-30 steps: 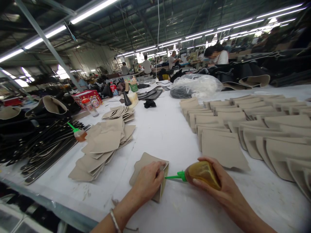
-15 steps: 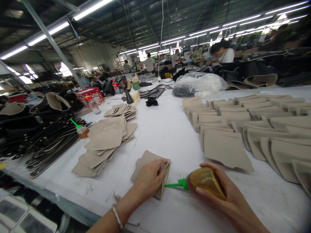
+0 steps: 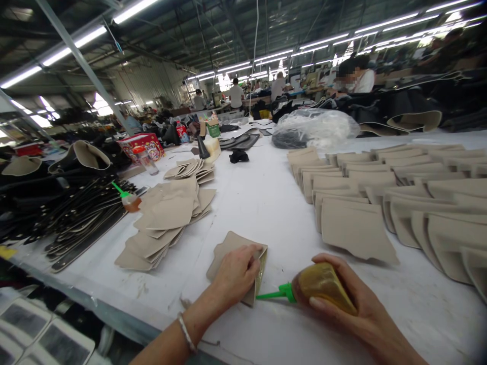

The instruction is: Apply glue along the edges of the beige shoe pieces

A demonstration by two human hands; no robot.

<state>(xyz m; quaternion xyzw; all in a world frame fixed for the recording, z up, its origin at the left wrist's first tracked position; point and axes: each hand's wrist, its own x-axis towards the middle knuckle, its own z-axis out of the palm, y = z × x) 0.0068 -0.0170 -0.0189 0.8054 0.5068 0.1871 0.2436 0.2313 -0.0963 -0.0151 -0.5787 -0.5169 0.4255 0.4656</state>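
Note:
My left hand (image 3: 236, 276) presses down on a beige cut piece (image 3: 228, 247) lying on the white table (image 3: 266, 203), with its fingers curled at the piece's right edge. My right hand (image 3: 350, 304) is wrapped round an amber glue bottle (image 3: 323, 286). The bottle's green nozzle (image 3: 272, 294) points left and its tip meets the lower right edge of that piece, just below my left fingers.
Rows of overlapping beige pieces (image 3: 380, 192) fill the table to the right. A loose pile of beige pieces (image 3: 167, 218) lies at left, with a second glue bottle (image 3: 127, 198) and black strips (image 3: 72, 223) beyond. A plastic bag (image 3: 314, 129) lies at the back. People work farther back.
The green nozzle tip has slid down along the piece's right edge toward me. My left hand stays on the piece. The view has shifted slightly.

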